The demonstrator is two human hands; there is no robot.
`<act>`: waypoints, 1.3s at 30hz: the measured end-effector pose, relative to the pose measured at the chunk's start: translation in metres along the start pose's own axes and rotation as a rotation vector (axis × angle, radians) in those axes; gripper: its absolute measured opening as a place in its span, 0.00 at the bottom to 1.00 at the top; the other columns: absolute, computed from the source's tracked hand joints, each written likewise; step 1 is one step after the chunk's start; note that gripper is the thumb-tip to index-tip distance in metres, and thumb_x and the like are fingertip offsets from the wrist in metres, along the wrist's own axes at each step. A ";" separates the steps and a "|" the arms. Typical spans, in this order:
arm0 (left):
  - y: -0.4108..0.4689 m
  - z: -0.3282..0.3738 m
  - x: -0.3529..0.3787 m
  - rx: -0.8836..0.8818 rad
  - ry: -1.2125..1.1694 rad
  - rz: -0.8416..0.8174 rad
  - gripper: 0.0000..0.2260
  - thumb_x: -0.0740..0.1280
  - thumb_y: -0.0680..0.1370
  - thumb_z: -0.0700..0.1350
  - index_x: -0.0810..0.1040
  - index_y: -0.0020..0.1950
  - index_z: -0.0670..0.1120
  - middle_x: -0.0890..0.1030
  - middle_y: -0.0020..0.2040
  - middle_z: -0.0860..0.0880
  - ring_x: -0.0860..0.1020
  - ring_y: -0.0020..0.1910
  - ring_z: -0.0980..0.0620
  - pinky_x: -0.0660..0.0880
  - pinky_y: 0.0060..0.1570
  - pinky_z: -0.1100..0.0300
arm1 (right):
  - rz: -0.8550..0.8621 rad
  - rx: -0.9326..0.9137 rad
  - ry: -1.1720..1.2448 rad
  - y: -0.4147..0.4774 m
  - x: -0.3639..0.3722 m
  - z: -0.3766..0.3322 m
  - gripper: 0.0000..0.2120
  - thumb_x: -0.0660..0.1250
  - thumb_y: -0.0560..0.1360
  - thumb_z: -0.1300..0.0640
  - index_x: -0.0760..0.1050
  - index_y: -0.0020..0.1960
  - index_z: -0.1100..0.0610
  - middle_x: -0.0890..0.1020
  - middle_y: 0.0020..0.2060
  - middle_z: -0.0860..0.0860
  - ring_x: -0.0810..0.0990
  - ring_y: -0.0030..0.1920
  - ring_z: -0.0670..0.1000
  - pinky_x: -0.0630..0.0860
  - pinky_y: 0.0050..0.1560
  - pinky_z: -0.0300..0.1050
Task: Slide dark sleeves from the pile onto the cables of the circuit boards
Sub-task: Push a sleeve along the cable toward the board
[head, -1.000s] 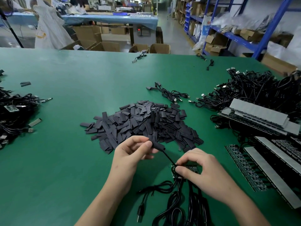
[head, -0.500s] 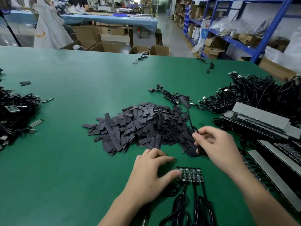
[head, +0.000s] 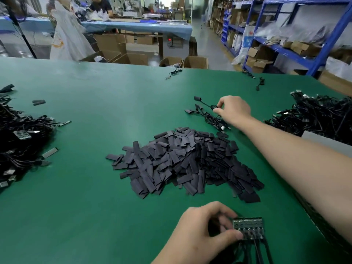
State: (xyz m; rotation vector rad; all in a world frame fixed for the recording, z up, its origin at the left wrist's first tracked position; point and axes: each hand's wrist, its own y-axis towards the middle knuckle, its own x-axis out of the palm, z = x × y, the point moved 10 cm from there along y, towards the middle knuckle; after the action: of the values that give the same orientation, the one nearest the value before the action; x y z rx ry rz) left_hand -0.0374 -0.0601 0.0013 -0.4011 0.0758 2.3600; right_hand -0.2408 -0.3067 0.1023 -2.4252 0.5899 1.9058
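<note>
Hands were split across the green table [head: 91, 115]. The right hand [head: 235, 109] reached out past the heap, thumb and fingertips pinching a thin black sleeved cable [head: 198, 98] whose capped end pointed away to the left. The left hand [head: 206, 232] stayed close to the body, fingers curled and thumb pressed on the edge of a small dark strip of circuit boards [head: 248, 229], from which black leads [head: 257, 251] ran off the bottom edge. One second earlier both hands had worked together at that strip, the left pinching a sleeve onto a lead. Half a second earlier the right hand was lifting the cable across the right side of the pile while the left lay flat beside the boards. Now the cable hung just over a small cluster of black sleeved leads [head: 211, 119] beyond the pile of flat dark grey sleeves [head: 182, 161]. Judgement: one unit is done and being set with the finished ones. The left hand's fresh hold on the strip suggests the next lead is being readied, and a new sleeve must come from the pile, which lay between the two hands. Large black cable tangles sat at the right [head: 320, 115] and left [head: 19, 141] edges.
</note>
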 end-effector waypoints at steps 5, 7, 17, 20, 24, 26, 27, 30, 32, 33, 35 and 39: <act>0.003 -0.005 0.000 0.002 -0.107 0.021 0.10 0.77 0.74 0.51 0.81 0.53 0.54 0.86 0.43 0.55 0.81 0.42 0.61 0.78 0.52 0.64 | -0.058 0.022 0.032 0.035 0.028 -0.012 0.10 0.71 0.80 0.57 0.81 0.61 0.54 0.82 0.63 0.55 0.82 0.57 0.58 0.75 0.52 0.47; 0.005 -0.007 0.000 0.004 -0.133 0.024 0.09 0.77 0.74 0.50 0.82 0.52 0.54 0.85 0.41 0.56 0.81 0.42 0.61 0.77 0.51 0.65 | -0.075 0.005 0.017 0.030 0.033 -0.014 0.13 0.70 0.80 0.60 0.79 0.65 0.53 0.79 0.67 0.56 0.80 0.60 0.58 0.76 0.55 0.49; 0.001 0.004 -0.012 0.041 -0.385 0.080 0.07 0.77 0.75 0.40 0.83 0.51 0.46 0.82 0.39 0.50 0.75 0.37 0.53 0.73 0.44 0.61 | -0.238 -0.123 0.574 -0.170 -0.004 -0.013 0.05 0.69 0.81 0.50 0.84 0.51 0.48 0.86 0.44 0.44 0.83 0.46 0.44 0.74 0.48 0.33; 0.000 0.007 -0.015 0.046 -0.410 0.112 0.07 0.76 0.75 0.38 0.83 0.51 0.46 0.81 0.38 0.48 0.76 0.38 0.52 0.73 0.44 0.62 | -0.417 -0.032 0.826 -0.241 -0.001 0.005 0.08 0.67 0.82 0.49 0.84 0.51 0.49 0.88 0.44 0.48 0.85 0.46 0.45 0.78 0.47 0.36; -0.005 0.007 -0.018 0.032 -0.444 0.155 0.07 0.76 0.73 0.42 0.84 0.50 0.49 0.81 0.38 0.48 0.77 0.37 0.53 0.74 0.41 0.64 | -0.418 0.181 1.096 -0.293 0.002 0.037 0.15 0.68 0.74 0.38 0.85 0.51 0.46 0.87 0.49 0.46 0.84 0.54 0.43 0.76 0.54 0.39; -0.007 0.006 -0.018 0.022 -0.467 0.170 0.07 0.76 0.72 0.43 0.84 0.50 0.49 0.81 0.38 0.49 0.77 0.37 0.53 0.74 0.42 0.61 | -0.448 0.243 1.210 -0.306 0.008 0.038 0.13 0.75 0.70 0.42 0.85 0.51 0.47 0.88 0.50 0.50 0.86 0.51 0.48 0.81 0.48 0.42; -0.008 0.006 -0.018 0.015 -0.481 0.177 0.08 0.76 0.72 0.43 0.84 0.50 0.49 0.82 0.38 0.49 0.77 0.37 0.53 0.74 0.42 0.60 | -0.463 0.251 1.236 -0.310 0.011 0.035 0.12 0.77 0.68 0.45 0.85 0.50 0.47 0.88 0.49 0.53 0.87 0.47 0.50 0.82 0.44 0.41; -0.010 0.004 -0.017 -0.014 -0.495 0.185 0.10 0.76 0.71 0.44 0.85 0.52 0.49 0.84 0.40 0.46 0.79 0.37 0.52 0.77 0.42 0.63 | -0.457 0.233 1.209 -0.314 0.017 0.025 0.08 0.79 0.71 0.53 0.86 0.49 0.49 0.88 0.46 0.55 0.84 0.41 0.49 0.79 0.41 0.42; -0.011 0.002 -0.017 -0.042 -0.484 0.187 0.10 0.77 0.70 0.45 0.86 0.52 0.49 0.86 0.43 0.45 0.81 0.40 0.52 0.79 0.43 0.63 | -0.434 0.259 1.210 -0.315 0.021 0.024 0.08 0.79 0.71 0.53 0.86 0.49 0.48 0.89 0.46 0.54 0.82 0.40 0.46 0.77 0.42 0.43; -0.011 0.001 -0.017 -0.052 -0.474 0.186 0.10 0.77 0.70 0.45 0.87 0.51 0.49 0.86 0.45 0.44 0.82 0.41 0.52 0.80 0.44 0.63 | -0.423 0.271 1.222 -0.316 0.022 0.024 0.09 0.80 0.69 0.52 0.86 0.49 0.48 0.89 0.45 0.53 0.82 0.39 0.44 0.77 0.41 0.42; -0.011 0.001 -0.016 -0.058 -0.454 0.186 0.08 0.77 0.70 0.47 0.87 0.49 0.49 0.87 0.44 0.46 0.82 0.41 0.54 0.79 0.43 0.64 | -0.401 0.285 1.262 -0.317 0.023 0.024 0.10 0.80 0.66 0.51 0.87 0.47 0.49 0.88 0.43 0.52 0.83 0.37 0.42 0.78 0.38 0.39; -0.011 -0.001 -0.020 -0.066 -0.385 0.233 0.07 0.78 0.70 0.50 0.88 0.45 0.50 0.85 0.39 0.49 0.81 0.36 0.55 0.77 0.38 0.65 | -0.376 0.283 1.290 -0.316 0.028 0.025 0.04 0.79 0.72 0.58 0.87 0.45 0.52 0.88 0.41 0.52 0.83 0.38 0.44 0.78 0.37 0.37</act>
State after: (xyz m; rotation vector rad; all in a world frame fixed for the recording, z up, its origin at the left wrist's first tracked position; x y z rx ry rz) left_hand -0.0161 -0.0652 0.0067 0.0393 -0.1445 2.6322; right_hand -0.1666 -0.0150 -0.0018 -2.9393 0.2697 -0.0441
